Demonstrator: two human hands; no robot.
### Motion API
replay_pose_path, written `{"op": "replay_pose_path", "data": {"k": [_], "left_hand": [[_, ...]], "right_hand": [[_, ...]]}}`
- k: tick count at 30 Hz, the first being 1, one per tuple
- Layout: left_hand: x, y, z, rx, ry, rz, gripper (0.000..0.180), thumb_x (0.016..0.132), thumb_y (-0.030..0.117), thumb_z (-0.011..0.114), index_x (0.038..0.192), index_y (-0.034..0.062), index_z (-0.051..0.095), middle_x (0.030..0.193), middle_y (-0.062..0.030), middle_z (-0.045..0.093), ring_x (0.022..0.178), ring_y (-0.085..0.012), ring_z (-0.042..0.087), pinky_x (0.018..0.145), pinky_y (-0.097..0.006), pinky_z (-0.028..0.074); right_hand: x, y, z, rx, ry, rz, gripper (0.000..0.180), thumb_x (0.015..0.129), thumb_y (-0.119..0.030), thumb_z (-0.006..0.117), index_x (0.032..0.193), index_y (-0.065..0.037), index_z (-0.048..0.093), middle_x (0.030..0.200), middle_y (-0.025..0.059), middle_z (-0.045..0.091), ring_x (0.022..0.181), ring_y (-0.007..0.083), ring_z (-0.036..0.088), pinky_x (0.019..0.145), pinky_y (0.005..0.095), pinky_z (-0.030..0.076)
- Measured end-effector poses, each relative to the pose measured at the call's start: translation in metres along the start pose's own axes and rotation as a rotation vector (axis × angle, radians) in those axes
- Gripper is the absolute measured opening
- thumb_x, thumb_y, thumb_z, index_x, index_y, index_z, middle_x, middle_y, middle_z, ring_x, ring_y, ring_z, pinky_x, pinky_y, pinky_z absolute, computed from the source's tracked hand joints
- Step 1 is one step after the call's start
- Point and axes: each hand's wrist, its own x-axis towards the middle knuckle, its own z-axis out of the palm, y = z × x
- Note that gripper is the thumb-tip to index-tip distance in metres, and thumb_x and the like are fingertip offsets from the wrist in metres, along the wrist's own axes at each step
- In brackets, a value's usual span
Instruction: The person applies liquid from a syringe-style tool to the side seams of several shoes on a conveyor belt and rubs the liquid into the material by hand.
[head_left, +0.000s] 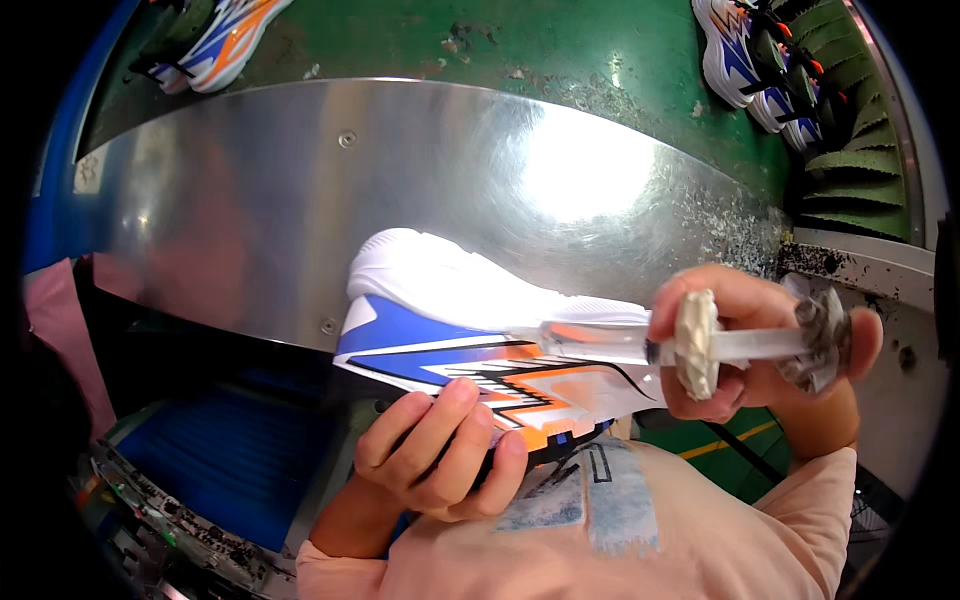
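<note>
A white, blue and orange sports shoe point(410, 335) is held on its side in front of me, its thick white sole toward the metal plate. My left hand point(445, 455) is closed around the shoe's near side, fingers over the collar and lace area. In my right hand point(740, 300) is a clear syringe point(595, 342), its flange and plunger end wrapped in crumpled pale and grey material. The barrel lies across the front part of the shoe, close to the line between upper and sole. Whether its tip touches the shoe I cannot tell.
A shiny metal plate point(270, 210) with screws edges the worn green work surface point(400, 50). Matching shoes stand at far left point(230, 45) and far right point(730, 55). Beside the right-hand shoes is a row of green flaps point(850, 160). A blue ribbed surface point(220, 460) lies lower left.
</note>
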Motion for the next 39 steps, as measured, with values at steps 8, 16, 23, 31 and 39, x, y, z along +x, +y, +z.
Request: {"op": "replay_pose_path", "data": {"k": [8, 16, 23, 31, 39], "left_hand": [[-0.007, -0.009, -0.011, 0.018, -0.058, -0.004, 0.023, 0.086, 0.022, 0.057, 0.104, 0.0186, 0.041, 0.097, -0.0027, 0.046, 0.095, -0.0185, 0.054, 0.089, -0.037, 0.038], [-0.015, -0.031, -0.007, 0.089, 0.022, 0.023, 0.025, 0.086, 0.023, 0.056, 0.101, 0.0128, 0.039, 0.101, -0.0092, 0.047, 0.097, -0.0271, 0.056, 0.088, -0.044, 0.042], [0.007, -0.056, -0.016, 0.089, -0.113, 0.049, 0.036, 0.087, 0.033, 0.055, 0.105, 0.0055, 0.043, 0.107, -0.0126, 0.050, 0.098, -0.0322, 0.057, 0.082, -0.046, 0.047], [0.029, -0.076, -0.022, -0.003, -0.130, 0.095, 0.069, 0.061, 0.030, 0.083, 0.112, -0.0005, 0.046, 0.111, -0.0184, 0.054, 0.100, -0.0360, 0.056, 0.088, -0.047, 0.046], [0.046, -0.076, -0.028, -0.019, -0.182, 0.067, 0.072, 0.053, 0.027, 0.087, 0.110, -0.0017, 0.052, 0.109, -0.0176, 0.057, 0.098, -0.0331, 0.058, 0.087, -0.040, 0.046]], "right_hand": [[-0.027, -0.012, 0.025, -0.018, 0.402, 0.202, 0.116, 0.047, -0.086, 0.055, 0.108, 0.012, 0.041, 0.069, 0.0055, 0.048, 0.053, 0.0100, 0.047, 0.042, 0.0193, 0.031], [-0.054, 0.020, 0.030, 0.063, 0.466, 0.096, 0.111, 0.051, -0.084, 0.056, 0.112, 0.007, 0.037, 0.073, 0.0070, 0.049, 0.053, 0.0111, 0.047, 0.045, 0.0201, 0.034], [-0.065, 0.087, 0.021, 0.366, 0.272, -0.303, 0.120, 0.054, -0.088, 0.047, 0.123, 0.009, 0.030, 0.077, 0.0045, 0.044, 0.061, 0.0067, 0.036, 0.053, 0.0197, 0.027], [-0.038, 0.137, 0.034, 0.610, 0.187, -0.790, 0.121, 0.056, -0.092, 0.037, 0.127, 0.006, 0.028, 0.077, 0.0031, 0.043, 0.060, 0.0052, 0.033, 0.053, 0.0177, 0.027], [-0.035, 0.136, 0.056, 0.567, 0.302, -0.824, 0.125, 0.052, -0.092, 0.039, 0.129, 0.005, 0.025, 0.083, 0.0038, 0.043, 0.064, 0.0045, 0.035, 0.056, 0.0171, 0.028]]}}
